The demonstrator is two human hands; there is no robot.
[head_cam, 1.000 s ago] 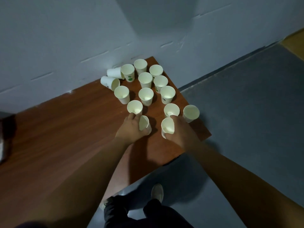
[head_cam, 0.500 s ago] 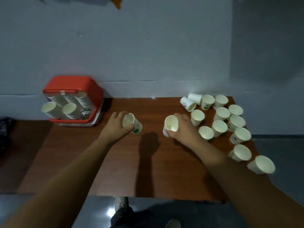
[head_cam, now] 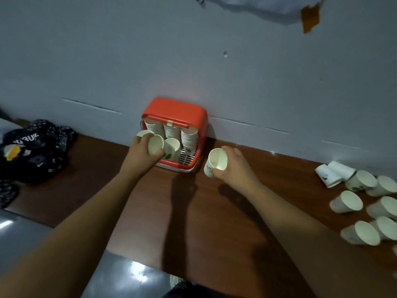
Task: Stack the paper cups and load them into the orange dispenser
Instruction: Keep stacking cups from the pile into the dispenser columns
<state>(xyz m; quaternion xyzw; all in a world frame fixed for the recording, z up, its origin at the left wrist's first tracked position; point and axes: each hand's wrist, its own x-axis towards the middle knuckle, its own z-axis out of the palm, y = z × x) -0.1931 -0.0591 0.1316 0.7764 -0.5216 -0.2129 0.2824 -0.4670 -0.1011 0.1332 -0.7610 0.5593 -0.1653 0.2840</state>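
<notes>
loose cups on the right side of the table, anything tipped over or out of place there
Yes. Two cups at the back of the group lie on their sides, one against the other, while the other loose cups stand mouth up. No crushed cup or spill shows.

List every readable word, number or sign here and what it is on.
"%", seemingly: on the right stack of cups in the orange dispenser.
White letters on the black bag: too blurred to read.
Print on the cup in the right hand: too small to read.
</notes>
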